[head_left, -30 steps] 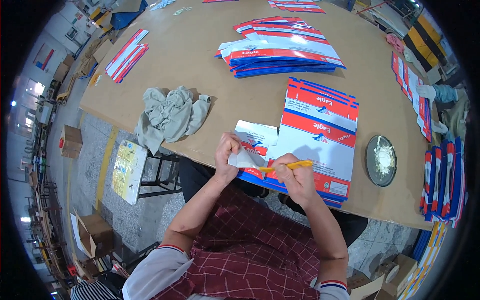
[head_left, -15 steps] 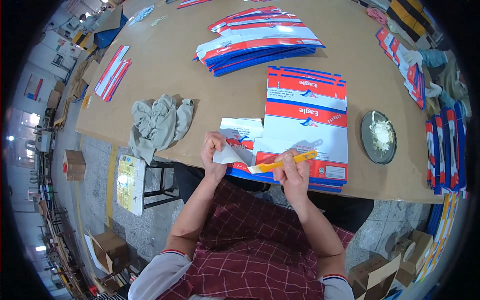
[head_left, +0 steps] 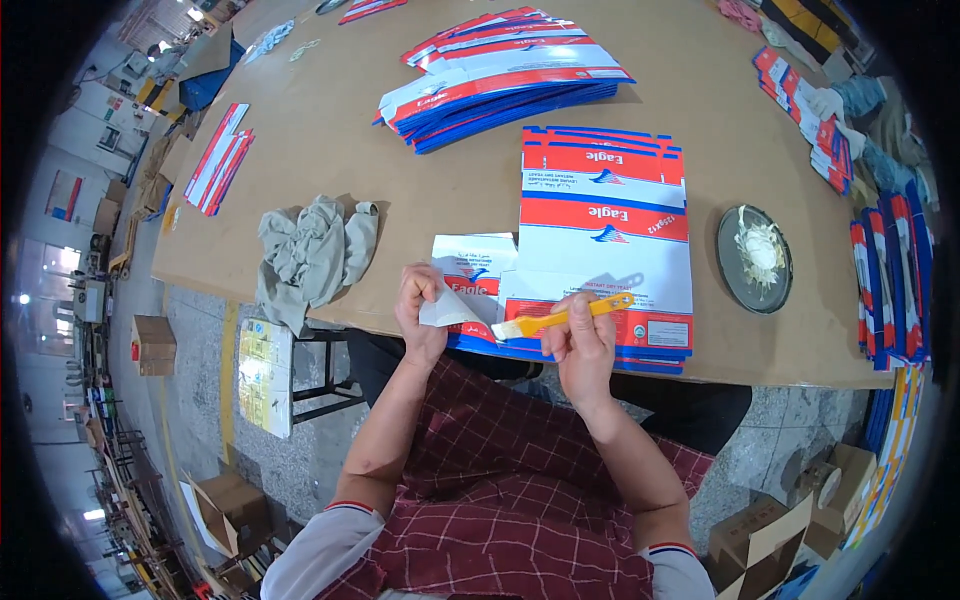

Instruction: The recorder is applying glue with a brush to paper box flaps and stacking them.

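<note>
On the near edge of the table lies a stack of flat carton blanks (head_left: 605, 260) printed red, white and blue. My left hand (head_left: 420, 298) pinches a corner of the top blank's left flap (head_left: 462, 262), lifting and curling it so its pale underside shows. A flat brush with a yellow-orange handle (head_left: 562, 318) is in my right hand (head_left: 583, 345), held between thumb and fingers. Its pale bristles rest on or just over the blank beside the curled flap; contact cannot be made out.
A dark round dish (head_left: 756, 258) with a white paste stands to the right. Crumpled grey-green cloth (head_left: 312, 255) lies at left. More printed blanks (head_left: 510, 85) are piled farther back. Across the table at right, another person's gloved hand (head_left: 828, 103) touches blanks. A stool (head_left: 265, 375) stands below left.
The whole view has shifted slightly. Both hands keep their grips, and the brush has barely moved against the blank, its handle a little flatter.
</note>
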`<state>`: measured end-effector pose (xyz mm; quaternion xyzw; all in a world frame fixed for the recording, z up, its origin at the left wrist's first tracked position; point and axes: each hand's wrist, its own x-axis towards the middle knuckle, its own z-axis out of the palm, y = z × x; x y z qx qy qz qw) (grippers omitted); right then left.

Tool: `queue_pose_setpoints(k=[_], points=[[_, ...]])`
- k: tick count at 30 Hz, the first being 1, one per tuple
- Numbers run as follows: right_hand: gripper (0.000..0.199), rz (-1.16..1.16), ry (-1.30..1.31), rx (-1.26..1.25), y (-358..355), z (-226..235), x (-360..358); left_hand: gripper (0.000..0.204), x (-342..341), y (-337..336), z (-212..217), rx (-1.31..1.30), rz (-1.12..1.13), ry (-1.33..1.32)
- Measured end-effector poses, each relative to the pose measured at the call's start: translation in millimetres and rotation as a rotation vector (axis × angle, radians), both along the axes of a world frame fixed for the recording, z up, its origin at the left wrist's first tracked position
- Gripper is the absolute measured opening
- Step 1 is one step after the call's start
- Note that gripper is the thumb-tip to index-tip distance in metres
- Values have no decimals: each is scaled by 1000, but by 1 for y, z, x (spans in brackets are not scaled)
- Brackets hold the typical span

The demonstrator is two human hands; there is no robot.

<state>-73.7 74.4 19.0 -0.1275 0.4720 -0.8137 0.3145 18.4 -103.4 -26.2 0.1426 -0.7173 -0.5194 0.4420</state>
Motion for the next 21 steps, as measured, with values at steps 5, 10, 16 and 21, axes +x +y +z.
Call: queue_pose_setpoints(k=[5, 10, 16, 21], points=[[32, -26, 70, 68, -9, 1, -2, 23, 1, -2, -2, -15, -4, -14], [33, 57, 92, 122, -8, 6, 0, 23, 2, -3, -4, 6, 20, -4], [32, -88, -94, -68, -2, 6, -5, 22, 1, -2, -2, 6, 37, -16], [32, -33, -17, 95, -3, 0, 0, 23, 1, -1, 0, 0, 32, -7]])
